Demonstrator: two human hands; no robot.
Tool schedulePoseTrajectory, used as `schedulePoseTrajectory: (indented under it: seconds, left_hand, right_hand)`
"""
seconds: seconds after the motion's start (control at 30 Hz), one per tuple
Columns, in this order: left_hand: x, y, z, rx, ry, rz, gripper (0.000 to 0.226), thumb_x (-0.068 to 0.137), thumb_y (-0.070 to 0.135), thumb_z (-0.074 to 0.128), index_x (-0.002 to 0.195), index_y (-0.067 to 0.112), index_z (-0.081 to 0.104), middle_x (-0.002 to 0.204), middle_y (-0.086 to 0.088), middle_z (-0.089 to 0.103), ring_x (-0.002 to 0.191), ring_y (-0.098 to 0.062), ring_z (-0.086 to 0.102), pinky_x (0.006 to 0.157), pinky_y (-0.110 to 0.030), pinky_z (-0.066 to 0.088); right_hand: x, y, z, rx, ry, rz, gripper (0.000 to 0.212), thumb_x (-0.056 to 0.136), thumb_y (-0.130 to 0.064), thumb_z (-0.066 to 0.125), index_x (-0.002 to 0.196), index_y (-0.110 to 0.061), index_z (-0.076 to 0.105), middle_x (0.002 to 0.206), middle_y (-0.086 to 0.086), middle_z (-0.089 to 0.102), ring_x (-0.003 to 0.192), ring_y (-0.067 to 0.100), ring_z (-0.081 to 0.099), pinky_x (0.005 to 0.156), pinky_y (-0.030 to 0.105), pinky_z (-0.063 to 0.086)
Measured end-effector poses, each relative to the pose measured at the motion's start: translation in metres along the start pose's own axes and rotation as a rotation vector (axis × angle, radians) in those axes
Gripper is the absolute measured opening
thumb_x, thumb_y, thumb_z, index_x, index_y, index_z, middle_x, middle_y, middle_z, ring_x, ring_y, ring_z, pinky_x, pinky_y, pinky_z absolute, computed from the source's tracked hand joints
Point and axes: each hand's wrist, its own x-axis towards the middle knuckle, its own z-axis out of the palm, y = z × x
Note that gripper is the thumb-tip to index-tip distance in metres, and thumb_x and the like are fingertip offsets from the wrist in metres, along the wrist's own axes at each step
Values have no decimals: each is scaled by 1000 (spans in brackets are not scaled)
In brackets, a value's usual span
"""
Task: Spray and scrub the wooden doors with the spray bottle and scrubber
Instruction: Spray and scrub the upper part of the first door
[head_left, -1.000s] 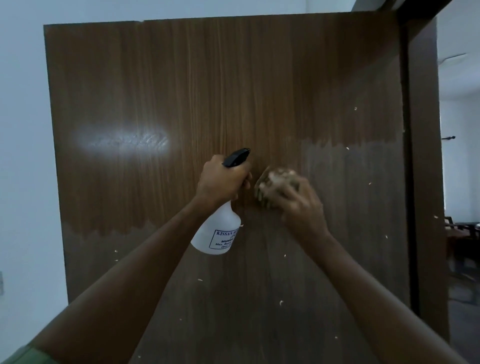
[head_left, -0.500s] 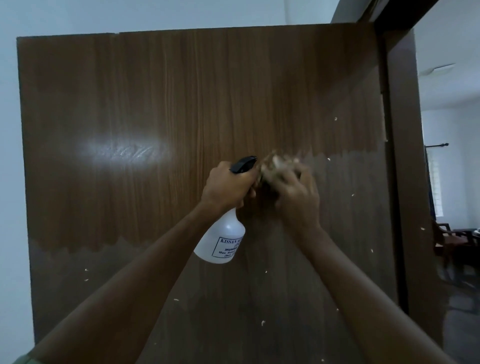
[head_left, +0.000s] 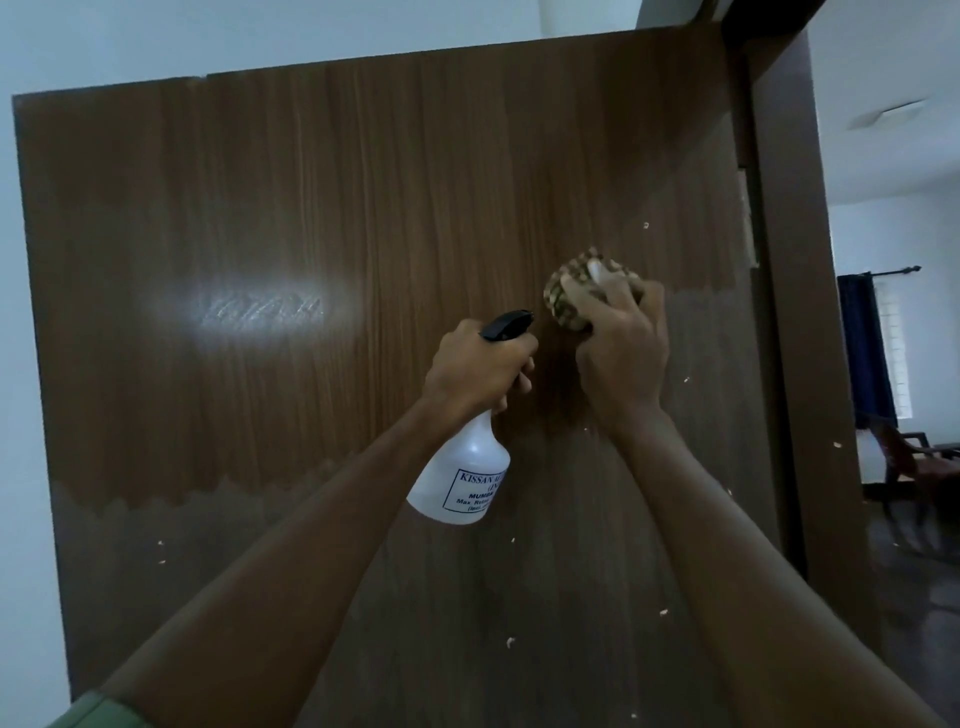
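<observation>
Toward the door's (head_left: 363, 208) right edge, the right hand (head_left: 621, 358) curls round the scrubber (head_left: 569, 296) — springy, light, best cupped from behind — while the left hand (head_left: 475, 376) grips the bottle (head_left: 460, 480) by its neck, plastic and probably slippery.

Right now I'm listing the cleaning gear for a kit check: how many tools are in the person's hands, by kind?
Spray bottle: 1, held by the left hand
Scrubber: 1, gripped by the right hand against the wooden door
Total: 2
</observation>
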Motion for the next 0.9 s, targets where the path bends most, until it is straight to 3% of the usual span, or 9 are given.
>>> schedulePoseTrajectory:
  seconds: [0.1, 0.23, 0.37, 0.47, 0.6, 0.67, 0.8, 0.9]
  left_hand:
    - [3, 8, 8, 6, 5, 5, 27, 102, 27, 65, 89, 5, 75, 68, -5, 74, 51, -15, 60, 48, -24, 46]
    - [6, 15, 19, 38, 8, 14, 26, 100, 25, 64, 89, 5, 77, 72, -9, 78, 50, -15, 62, 49, -25, 48]
    - [11, 18, 32, 45, -9, -21, 27, 100, 28, 66, 90, 6, 77, 71, -6, 77, 55, -15, 65, 50, -25, 48]
    - [17, 20, 40, 38, -13, -37, 27, 101, 29, 66, 89, 7, 76, 70, -4, 76, 59, -16, 66, 51, -24, 48]
    - [20, 25, 50, 40, 4, -48, 28, 99, 30, 65, 88, 8, 77, 69, -4, 77, 52, -12, 62, 55, -26, 49]
    - [21, 27, 56, 43, -1, -47, 27, 99, 29, 65, 87, 8, 77, 69, -4, 77, 49, -11, 61, 54, -26, 49]
    - [25, 30, 68, 21, -1, -44, 27, 100, 28, 65, 91, 6, 77, 70, -5, 76, 51, -11, 61, 52, -25, 48]
    - [27, 30, 75, 5, 1, -33, 27, 102, 29, 65, 94, 6, 75, 70, -5, 75, 51, -10, 60, 50, -23, 46]
  right_hand:
    - [-16, 1, 0, 30, 21, 17, 56, 90, 1, 52, 137, -25, 65, 147, 0, 55, 123, 32, 46, 92, 46, 52]
    - [-101, 17, 4, 11, 34, -129, 63, 83, 6, 52, 134, -25, 69, 145, -1, 60, 120, 37, 55, 89, 50, 54]
    - [-15, 33, -4, 20, 25, -1, 54, 92, -12, 38, 136, -26, 66, 146, 2, 57, 122, 34, 45, 89, 51, 53]
    - [21, 29, -6, 40, 31, 82, 48, 96, -12, 44, 137, -27, 65, 146, 0, 55, 121, 30, 42, 91, 48, 52]
    - [-73, 39, -3, 59, 46, 17, 50, 93, -6, 65, 137, -28, 66, 148, -3, 55, 125, 33, 47, 89, 52, 55]
    - [-106, 51, -3, 58, 67, -57, 45, 93, -9, 65, 134, -26, 70, 146, -2, 60, 122, 35, 51, 88, 53, 55]
    - [-41, 71, -8, 65, 52, -41, 47, 95, -10, 47, 133, -27, 69, 142, 0, 60, 120, 34, 46, 86, 54, 55]
    - [-1, 72, -10, 72, 68, 41, 51, 94, -2, 47, 133, -27, 67, 144, 1, 57, 122, 33, 44, 89, 52, 53]
